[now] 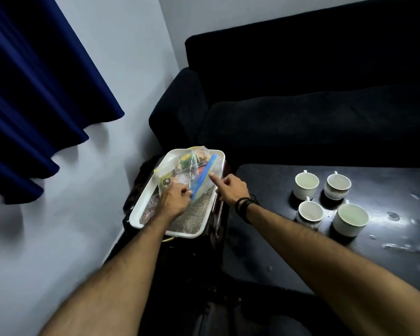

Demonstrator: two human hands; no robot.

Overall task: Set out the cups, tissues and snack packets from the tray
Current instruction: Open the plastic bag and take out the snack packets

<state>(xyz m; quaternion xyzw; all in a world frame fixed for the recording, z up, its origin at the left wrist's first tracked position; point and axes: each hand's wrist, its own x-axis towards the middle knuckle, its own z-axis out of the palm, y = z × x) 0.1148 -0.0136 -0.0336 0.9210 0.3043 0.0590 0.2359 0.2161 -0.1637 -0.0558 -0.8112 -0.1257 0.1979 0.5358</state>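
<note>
A white tray [141, 215] with a woven mat lies on a dark stand by the wall. In it sits a clear plastic bag [192, 166] with a blue zip strip, holding several snack packets. My left hand [176, 198] is closed on the bag's near edge. My right hand [228, 189] hovers at the tray's right rim, index finger stretched toward the blue strip, other fingers curled, holding nothing. Several white cups [306, 185] stand together on the dark table [386, 178] to the right. No tissues are visible.
A dark sofa [301, 93] runs behind the table and tray. A blue curtain [34, 93] hangs over the pale wall at left. The table top shows shiny wet-looking patches near its right side.
</note>
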